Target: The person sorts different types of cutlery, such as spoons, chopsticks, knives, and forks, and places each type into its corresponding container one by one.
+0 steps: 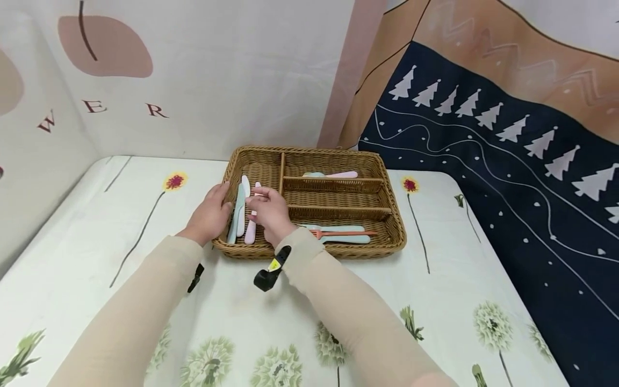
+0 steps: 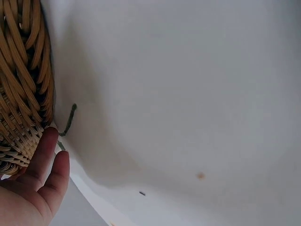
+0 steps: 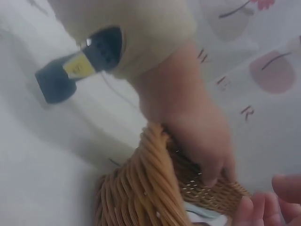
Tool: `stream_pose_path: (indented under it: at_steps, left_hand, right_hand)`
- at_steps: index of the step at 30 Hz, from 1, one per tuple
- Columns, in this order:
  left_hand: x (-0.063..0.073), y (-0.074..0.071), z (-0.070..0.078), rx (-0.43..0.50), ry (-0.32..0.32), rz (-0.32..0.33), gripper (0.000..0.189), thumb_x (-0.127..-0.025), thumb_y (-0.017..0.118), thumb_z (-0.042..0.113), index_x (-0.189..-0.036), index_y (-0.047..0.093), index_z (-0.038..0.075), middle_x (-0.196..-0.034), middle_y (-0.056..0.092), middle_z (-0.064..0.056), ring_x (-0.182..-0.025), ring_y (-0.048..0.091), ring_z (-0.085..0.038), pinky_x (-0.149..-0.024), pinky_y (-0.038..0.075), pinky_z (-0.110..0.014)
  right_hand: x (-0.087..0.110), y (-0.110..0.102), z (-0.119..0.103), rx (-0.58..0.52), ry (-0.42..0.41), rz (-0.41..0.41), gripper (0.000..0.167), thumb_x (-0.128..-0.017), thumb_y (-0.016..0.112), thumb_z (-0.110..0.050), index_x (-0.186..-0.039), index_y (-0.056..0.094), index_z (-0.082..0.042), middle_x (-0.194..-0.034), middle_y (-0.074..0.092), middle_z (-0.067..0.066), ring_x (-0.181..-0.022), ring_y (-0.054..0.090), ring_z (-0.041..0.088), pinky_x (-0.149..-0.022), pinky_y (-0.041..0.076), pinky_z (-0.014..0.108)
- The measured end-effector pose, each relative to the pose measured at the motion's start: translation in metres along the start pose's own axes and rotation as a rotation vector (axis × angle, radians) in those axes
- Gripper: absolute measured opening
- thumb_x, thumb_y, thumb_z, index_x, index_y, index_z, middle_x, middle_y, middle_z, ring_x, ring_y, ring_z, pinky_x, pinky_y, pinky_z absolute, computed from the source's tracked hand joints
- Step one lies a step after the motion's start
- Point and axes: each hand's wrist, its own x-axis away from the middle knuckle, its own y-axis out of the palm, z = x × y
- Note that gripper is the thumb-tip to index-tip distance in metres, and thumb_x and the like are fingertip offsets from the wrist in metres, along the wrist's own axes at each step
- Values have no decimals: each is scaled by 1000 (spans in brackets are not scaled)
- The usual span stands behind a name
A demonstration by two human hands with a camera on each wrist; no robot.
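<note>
A brown wicker cutlery basket [image 1: 396, 223] sits on the table. My left hand [image 1: 208, 215] clasps its left rim, with fingers along the outer wall in the left wrist view. A light blue knife [image 1: 236, 215], a white knife [image 1: 245, 185] and a pink knife [image 1: 250, 234] lie side by side in the left compartment. Over the pink knife hovers my right hand [image 1: 272, 212], bent fingers overlapping its middle. In the right wrist view, the right fingertips [image 3: 258, 207] and thumb are apart, with nothing showing between them.
In the front right compartment lie light blue utensils [image 1: 358, 239] and an orange fork [image 1: 345, 233]. The back right compartment holds a pink-handled utensil [image 1: 343, 174]. Wooden dividers [image 1: 333, 208] split the basket. A flowered cloth [image 1: 435, 242] covers the table; printed fabric [image 1: 217, 80] hangs behind.
</note>
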Motion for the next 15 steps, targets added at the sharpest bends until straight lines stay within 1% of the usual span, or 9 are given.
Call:
stream_pose_path:
  at_steps: [5, 9, 12, 15]
  left_hand:
    - [-2, -1, 0, 12, 9, 4, 58, -104, 31, 16, -154, 6, 1, -159, 8, -24, -142, 16, -46, -116, 16, -59]
    - [-3, -2, -2, 19, 13, 7, 59, -104, 32, 16, -154, 6, 1, -159, 9, -24, -142, 16, -46, -116, 16, -59]
    - [-2, -4, -4, 36, 12, 8, 59, -104, 32, 18, -154, 7, 1, -158, 9, -24, -142, 15, -46, -116, 16, -60]
    - [0, -6, -8, 61, 15, 7, 59, -104, 33, 18, -154, 8, 1, -158, 10, -25, -143, 14, -46, -116, 15, -60]
  right_hand:
    - [12, -25, -12, -13, 4, -70, 35, -91, 63, -1, -126, 58, -4, -96, 59, 3, -86, 60, 15, -80, 58, 32]
    - [25, -48, -20, -14, -4, -145, 38, -93, 61, -1, -130, 54, -3, -96, 59, 1, -83, 59, 12, -76, 57, 27]
    - [34, -66, -22, 8, -31, -197, 38, -95, 59, -2, -132, 51, -2, -96, 58, 1, -84, 58, 11, -69, 55, 21]
    - [41, -84, -23, 50, -75, -224, 36, -96, 58, -3, -131, 51, -2, -97, 57, 1, -88, 58, 14, -74, 56, 25]
